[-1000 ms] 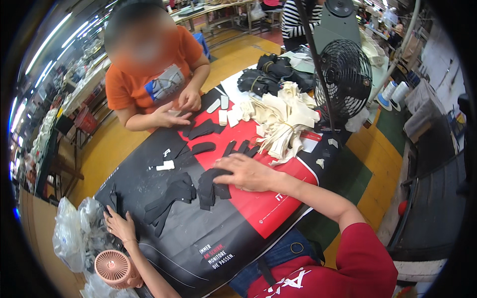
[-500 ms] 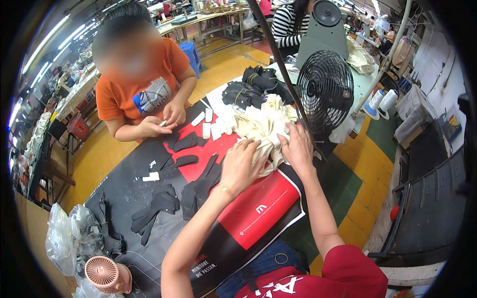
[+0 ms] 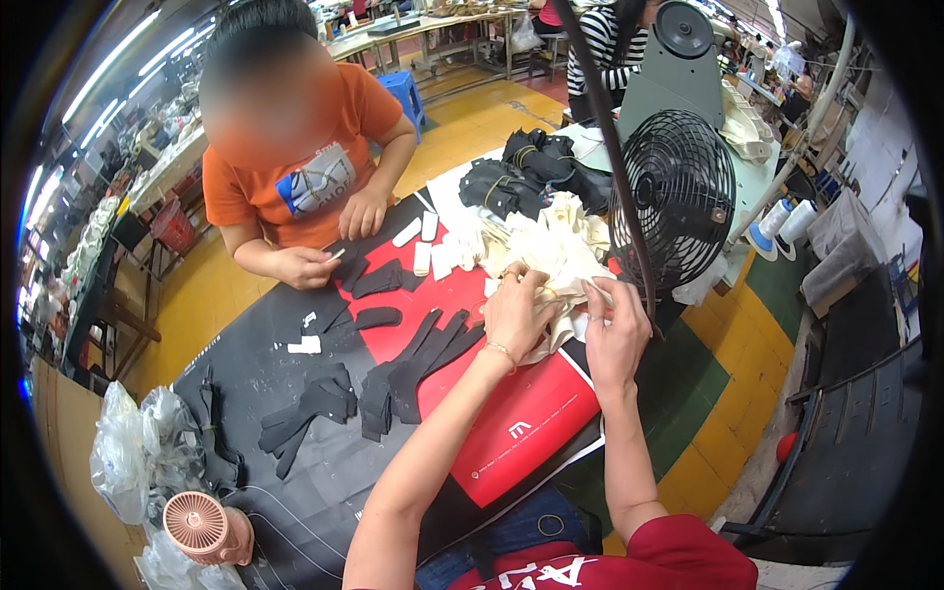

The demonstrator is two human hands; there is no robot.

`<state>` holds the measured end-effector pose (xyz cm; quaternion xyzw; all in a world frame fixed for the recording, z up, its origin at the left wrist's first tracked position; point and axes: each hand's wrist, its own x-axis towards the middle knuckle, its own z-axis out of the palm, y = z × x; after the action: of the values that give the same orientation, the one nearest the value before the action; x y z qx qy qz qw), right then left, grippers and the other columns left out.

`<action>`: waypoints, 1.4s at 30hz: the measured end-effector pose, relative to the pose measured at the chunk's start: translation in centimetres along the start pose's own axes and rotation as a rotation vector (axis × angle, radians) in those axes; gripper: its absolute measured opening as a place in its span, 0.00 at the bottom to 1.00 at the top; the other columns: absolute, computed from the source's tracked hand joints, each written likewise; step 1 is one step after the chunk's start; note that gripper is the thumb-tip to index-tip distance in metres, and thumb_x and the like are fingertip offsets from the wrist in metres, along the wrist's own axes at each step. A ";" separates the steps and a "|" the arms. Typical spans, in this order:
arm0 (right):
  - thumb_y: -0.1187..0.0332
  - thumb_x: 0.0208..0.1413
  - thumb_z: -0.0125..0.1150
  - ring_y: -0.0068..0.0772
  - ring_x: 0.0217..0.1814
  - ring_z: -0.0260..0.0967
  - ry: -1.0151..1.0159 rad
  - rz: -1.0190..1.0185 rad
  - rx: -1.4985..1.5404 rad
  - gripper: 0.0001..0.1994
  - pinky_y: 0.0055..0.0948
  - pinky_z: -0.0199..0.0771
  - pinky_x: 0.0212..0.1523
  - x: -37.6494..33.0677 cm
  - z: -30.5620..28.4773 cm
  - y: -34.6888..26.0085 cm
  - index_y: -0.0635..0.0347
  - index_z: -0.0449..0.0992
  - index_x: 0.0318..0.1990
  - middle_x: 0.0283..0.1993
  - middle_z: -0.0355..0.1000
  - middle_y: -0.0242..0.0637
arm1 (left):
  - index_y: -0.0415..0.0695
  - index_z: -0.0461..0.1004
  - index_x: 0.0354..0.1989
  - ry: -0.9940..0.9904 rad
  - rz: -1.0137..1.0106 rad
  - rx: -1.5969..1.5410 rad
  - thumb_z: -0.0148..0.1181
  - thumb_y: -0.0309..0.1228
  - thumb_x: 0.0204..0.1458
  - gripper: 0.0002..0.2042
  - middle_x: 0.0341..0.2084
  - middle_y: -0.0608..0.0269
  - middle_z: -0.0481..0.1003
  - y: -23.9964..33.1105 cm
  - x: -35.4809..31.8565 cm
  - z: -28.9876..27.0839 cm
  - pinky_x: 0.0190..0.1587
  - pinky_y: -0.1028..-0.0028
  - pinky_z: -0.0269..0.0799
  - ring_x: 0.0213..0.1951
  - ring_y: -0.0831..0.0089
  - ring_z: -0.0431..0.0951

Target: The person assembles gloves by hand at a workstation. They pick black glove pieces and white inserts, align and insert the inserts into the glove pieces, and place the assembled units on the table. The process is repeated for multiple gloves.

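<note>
A heaped pile of cream cloth pieces point(image 3: 560, 236) lies toward the far right of the table. On its near side my left hand point(image 3: 515, 313) has its fingers curled into the cloth. My right hand point(image 3: 618, 329) pinches cloth at the pile's right edge, thumb and fingertips together. Folds hide the exact pieces held. Just left of my left wrist lie black gloves point(image 3: 413, 369), with more black gloves point(image 3: 310, 408) farther left. Small white rolled strips point(image 3: 423, 258) rest left of the pile.
Across the table, a co-worker in an orange shirt point(image 3: 315, 187) holds a small pale piece. Bundled black cloth point(image 3: 521, 172) sits behind the pile. A black fan point(image 3: 674, 202) and a dark pole point(image 3: 615, 147) stand close at right. A small pink fan point(image 3: 206, 529) and plastic bags point(image 3: 147, 447) occupy the near left.
My hands, spread over the pile before, now have their fingers bent into the cloth. The right hand has drawn nearer me. The co-worker's hands have moved apart.
</note>
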<state>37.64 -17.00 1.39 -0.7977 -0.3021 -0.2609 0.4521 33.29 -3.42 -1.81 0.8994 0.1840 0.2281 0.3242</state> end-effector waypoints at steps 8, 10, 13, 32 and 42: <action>0.80 0.55 0.66 0.41 0.36 0.73 0.480 -0.319 0.062 0.09 0.37 0.76 0.39 -2.5 -5.1 -3.7 0.64 0.73 0.41 0.37 0.74 0.44 | 0.49 0.76 0.49 -0.025 -0.062 0.010 0.73 0.40 0.43 0.23 0.52 0.59 0.71 -1.0 0.2 0.6 0.45 0.57 0.75 0.50 0.57 0.77; 0.78 0.59 0.64 0.30 0.39 0.70 0.604 -0.192 0.191 0.10 0.26 0.74 0.41 -1.9 -7.1 -4.5 0.66 0.70 0.45 0.42 0.71 0.42 | 0.48 0.75 0.51 -0.034 -0.022 -0.019 0.72 0.40 0.44 0.25 0.53 0.57 0.71 -1.2 0.2 0.5 0.48 0.57 0.74 0.52 0.55 0.75; 0.77 0.60 0.63 0.20 0.38 0.69 0.189 0.154 0.501 0.10 0.21 0.72 0.39 -0.7 -10.4 -5.5 0.66 0.71 0.46 0.40 0.71 0.35 | 0.45 0.73 0.54 0.040 0.148 0.010 0.71 0.39 0.46 0.26 0.52 0.51 0.71 -0.9 -0.4 -0.6 0.53 0.57 0.70 0.54 0.53 0.73; 0.70 0.60 0.65 0.23 0.43 0.75 -1.005 0.748 1.234 0.15 0.22 0.75 0.42 -11.1 -1.1 -10.2 0.67 0.74 0.51 0.42 0.75 0.38 | 0.31 0.63 0.59 0.095 -0.597 -1.196 0.52 0.29 0.66 0.18 0.43 0.49 0.80 -0.5 -22.7 -13.5 0.46 0.71 0.80 0.43 0.67 0.83; 0.71 0.44 0.70 0.33 0.38 0.73 -0.258 -0.698 0.244 0.15 0.31 0.72 0.37 -9.4 -3.6 -10.7 0.56 0.84 0.43 0.39 0.75 0.32 | 0.32 0.69 0.55 0.198 -0.527 -1.422 0.50 0.36 0.67 0.18 0.45 0.48 0.78 0.0 -25.6 -12.9 0.49 0.65 0.81 0.47 0.64 0.81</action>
<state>23.00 -18.12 2.61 -0.6136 -0.6383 -0.2589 0.3861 5.25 -9.26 -0.38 0.3761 0.2296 0.2862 0.8508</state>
